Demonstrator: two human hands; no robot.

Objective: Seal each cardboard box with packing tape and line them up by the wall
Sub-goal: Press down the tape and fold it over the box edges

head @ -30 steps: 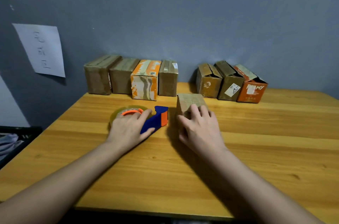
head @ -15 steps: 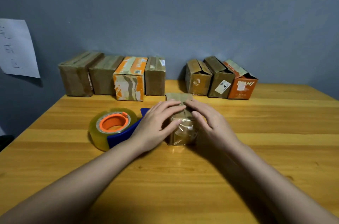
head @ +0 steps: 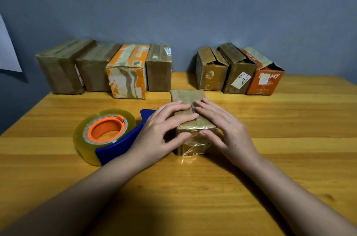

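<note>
A small brown cardboard box [head: 190, 96] lies on the wooden table [head: 289, 129], with clear tape shining on its near end. My left hand [head: 164, 131] and my right hand [head: 222, 129] both lie on it, straight fingers pressing its top and thumbs touching its near face. A tape dispenser [head: 108, 135] with a blue handle, orange core and clear roll rests just left of my left hand, untouched. Several taped boxes [head: 127, 73] stand in a row by the grey wall at the left. Three boxes [head: 239, 71] with loose top flaps stand at the right.
A white sheet of paper [head: 7, 50] hangs on the wall at the far left. A gap separates the two groups of boxes, directly behind the box under my hands. The table's left edge runs diagonally near the dispenser.
My left hand let go of the tape dispenser and moved right onto the small box. Both hands now press the box's top. The view has drifted right.
</note>
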